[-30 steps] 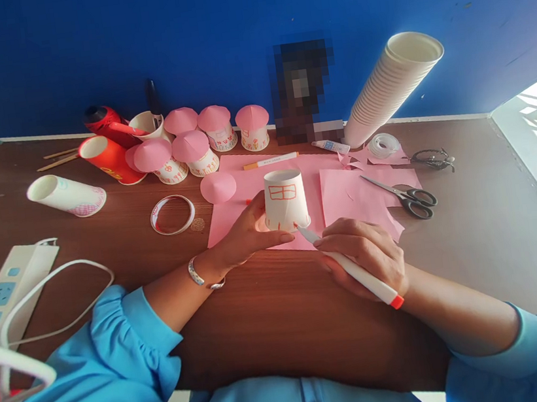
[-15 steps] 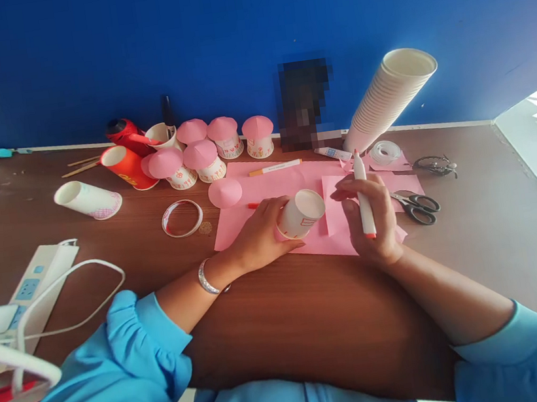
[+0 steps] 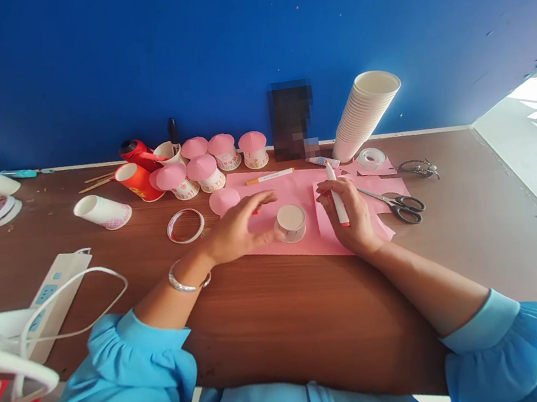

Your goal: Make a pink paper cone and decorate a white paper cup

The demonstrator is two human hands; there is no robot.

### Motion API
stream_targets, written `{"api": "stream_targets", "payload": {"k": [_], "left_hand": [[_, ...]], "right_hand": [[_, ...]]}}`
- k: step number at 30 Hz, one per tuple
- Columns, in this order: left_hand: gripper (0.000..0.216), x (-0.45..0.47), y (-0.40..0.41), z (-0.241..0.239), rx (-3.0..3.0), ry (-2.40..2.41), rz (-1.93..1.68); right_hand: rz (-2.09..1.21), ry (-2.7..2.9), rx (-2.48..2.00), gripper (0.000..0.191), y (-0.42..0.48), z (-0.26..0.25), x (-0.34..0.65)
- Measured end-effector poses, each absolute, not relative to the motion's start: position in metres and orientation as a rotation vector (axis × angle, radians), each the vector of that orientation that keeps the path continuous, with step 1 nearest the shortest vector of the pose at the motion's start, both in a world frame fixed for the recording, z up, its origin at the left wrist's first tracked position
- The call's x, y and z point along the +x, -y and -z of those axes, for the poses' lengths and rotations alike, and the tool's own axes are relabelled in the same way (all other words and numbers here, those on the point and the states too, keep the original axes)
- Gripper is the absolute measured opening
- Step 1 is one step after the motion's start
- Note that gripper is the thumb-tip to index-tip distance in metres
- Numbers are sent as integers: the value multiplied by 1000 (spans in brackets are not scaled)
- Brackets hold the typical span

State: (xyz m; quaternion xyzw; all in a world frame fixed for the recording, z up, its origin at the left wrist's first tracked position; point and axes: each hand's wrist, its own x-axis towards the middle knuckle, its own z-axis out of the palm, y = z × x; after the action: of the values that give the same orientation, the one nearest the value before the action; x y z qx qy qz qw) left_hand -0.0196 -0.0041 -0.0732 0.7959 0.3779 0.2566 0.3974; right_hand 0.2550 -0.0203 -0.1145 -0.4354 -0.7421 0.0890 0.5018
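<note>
A short white paper cup point(image 3: 292, 222) stands upside down on the pink paper point(image 3: 276, 257), with faint red marks on its side. Just left of the cup, my left hand point(image 3: 237, 230) is open, its fingers and thumb apart. My right hand point(image 3: 352, 216) is closed around a white marker point(image 3: 337, 198) with a red end, held nearly upright. Behind my left hand lies a pink paper cone point(image 3: 225, 201). A white and orange marker point(image 3: 270, 176) rests farther back on the paper.
Several decorated cups with pink cone tops point(image 3: 210, 172) stand near the wall. A tall stack of paper cups point(image 3: 360, 113) leans at the back right. Scissors point(image 3: 400, 205) lie to the right, a tape roll point(image 3: 185, 226) to the left. A power strip point(image 3: 54, 302) sits at far left.
My left hand has let go of the cup and moved a little left. The cup, tilted in the hand before, now stands on the paper. My right hand still holds the marker.
</note>
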Motion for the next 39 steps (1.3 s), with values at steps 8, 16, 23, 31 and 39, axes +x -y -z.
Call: {"api": "stream_targets", "payload": {"k": [8,16,23,31,39], "left_hand": [[31,-16,-59,63,2478,-1496,-524],[27,9,-87,90,2606,-1546,-247],[18,8,-88,91,2600,-1579,-281],[21,-13,-60,69,2551,-1475,-475],[13,-38,-31,73,2543,-1259,-223]], "right_hand": [[-322,1781,-1040,25,19,119,254],[-330,1770,-1047,32,18,118,258],[-385,1721,-1069,26,12,118,259],[-544,1654,-1087,31,13,118,260],[-763,1504,-1065,31,15,116,256]]}}
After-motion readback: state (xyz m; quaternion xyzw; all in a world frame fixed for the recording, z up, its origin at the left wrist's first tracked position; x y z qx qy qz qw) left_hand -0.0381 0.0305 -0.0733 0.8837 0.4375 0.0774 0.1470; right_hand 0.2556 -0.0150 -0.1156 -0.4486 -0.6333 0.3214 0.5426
